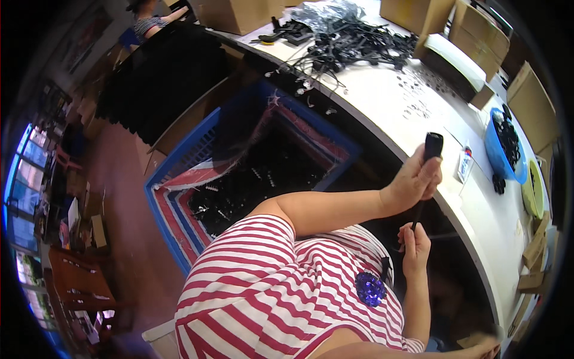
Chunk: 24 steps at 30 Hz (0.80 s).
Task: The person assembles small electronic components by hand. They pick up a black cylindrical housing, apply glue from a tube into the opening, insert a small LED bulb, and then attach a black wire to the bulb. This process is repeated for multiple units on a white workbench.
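Observation:
My left hand point(409, 185) is closed round a black tube-like part point(433, 145), whose open-looking end sticks up above the fingers. A thin black cord point(418, 214) runs down from that hand. Just below it, my right hand point(416, 246) pinches the cord between thumb and fingers. Both hands are held at the near edge of the white table point(382, 113). The exact kind of the black part cannot be told, since the left fingers cover its middle.
Tangled black cords point(359, 45) lie at the far end, with small dark pieces point(415, 96) nearer. A small tube point(464, 163), a blue bowl point(519, 170) and a yellow-green bowl point(532, 197) stand right. Left is a blue basket point(156, 209) of black parts. Another person point(147, 25) sits far left.

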Tool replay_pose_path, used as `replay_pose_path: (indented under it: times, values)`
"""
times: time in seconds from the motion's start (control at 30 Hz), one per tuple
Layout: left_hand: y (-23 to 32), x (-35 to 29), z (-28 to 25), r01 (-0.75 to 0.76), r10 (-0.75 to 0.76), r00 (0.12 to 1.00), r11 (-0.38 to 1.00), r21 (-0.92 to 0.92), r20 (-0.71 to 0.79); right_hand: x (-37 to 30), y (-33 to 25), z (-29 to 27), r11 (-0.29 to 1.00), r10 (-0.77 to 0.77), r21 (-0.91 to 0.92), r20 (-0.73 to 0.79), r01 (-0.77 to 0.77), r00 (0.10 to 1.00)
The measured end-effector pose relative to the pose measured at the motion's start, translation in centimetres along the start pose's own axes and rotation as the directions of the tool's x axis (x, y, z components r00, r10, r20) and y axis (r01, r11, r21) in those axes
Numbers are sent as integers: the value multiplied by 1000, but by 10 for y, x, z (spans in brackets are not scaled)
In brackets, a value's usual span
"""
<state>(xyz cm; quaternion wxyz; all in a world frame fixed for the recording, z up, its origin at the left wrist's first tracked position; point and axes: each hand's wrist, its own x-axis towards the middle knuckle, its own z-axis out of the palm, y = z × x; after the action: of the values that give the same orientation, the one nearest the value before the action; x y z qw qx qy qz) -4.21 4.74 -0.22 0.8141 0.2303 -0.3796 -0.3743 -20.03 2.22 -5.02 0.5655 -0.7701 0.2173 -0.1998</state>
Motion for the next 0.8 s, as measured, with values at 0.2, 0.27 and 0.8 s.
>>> replay_pose_path:
  times: [0.2, 0.27, 0.8]
  values:
    - [-10, 9, -4, 71, -71, 997, 997, -27, -31, -10, -35, -26, 973, -78, -224, -108, 53, 991]
    - [-7, 14, -2, 120, -103, 992, 956, 267, -79, -11, -47, -56, 962, -219, -202, -157, 186, 963]
    - [-7, 2, -26, 236, -215, 972, 918, 320, -100, 24, -136, -374, 730, -604, -683, -650, -7, 462]
